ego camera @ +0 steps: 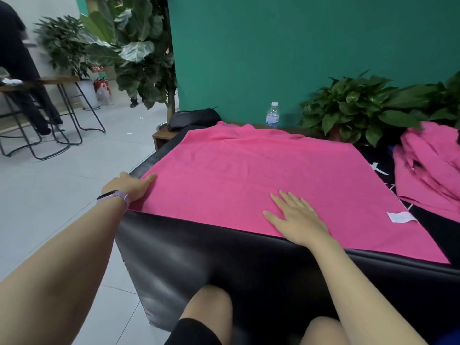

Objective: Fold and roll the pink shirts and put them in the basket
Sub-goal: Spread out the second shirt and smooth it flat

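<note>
We see a pink shirt spread flat on a table draped in black, its near hem running along the table's front edge and its collar end lying toward the green wall. A white tag sticks out at the shirt's right side, near the front corner.

Our left hand sits at the shirt's near-left corner, the grip closed on the cloth edge there: the thumb lies on top of the fabric and the fingers are hidden beneath it. A lilac band circles that wrist. Our right hand lies palm down on the shirt close to the front hem, fingers straight and spread apart, pressing the cloth flat and holding nothing.

To the right, well apart from the spread shirt, a heap of more pink shirts rests on the same table. We cannot see any basket in this view.

Along the far edge stand a water bottle, upright against the wall, a dark bag to its left, and a leafy plant to its right. Off to the left, on the tiled floor, are metal stools, a tall plant and a person's dark-clothed legs.
</note>
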